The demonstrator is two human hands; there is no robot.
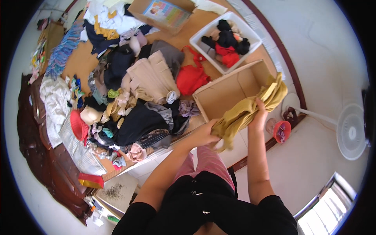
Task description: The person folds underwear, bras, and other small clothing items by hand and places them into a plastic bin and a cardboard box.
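Both my hands hold a bunched mustard-yellow garment in front of me, stretched between them; its exact kind I cannot tell. My left hand grips its lower left end, fingers closed round the cloth. Further right, my right hand is closed on its middle, and the far end hangs over past that hand. Behind the garment stands an open cardboard box, partly hidden by the cloth. A red garment lies just left of this box.
A white plastic bin holds black and red clothes. Left of the box spreads a large heap of clothes on the bed. Another cardboard box stands at the far side. To the right are a white fan and a red-rimmed basket.
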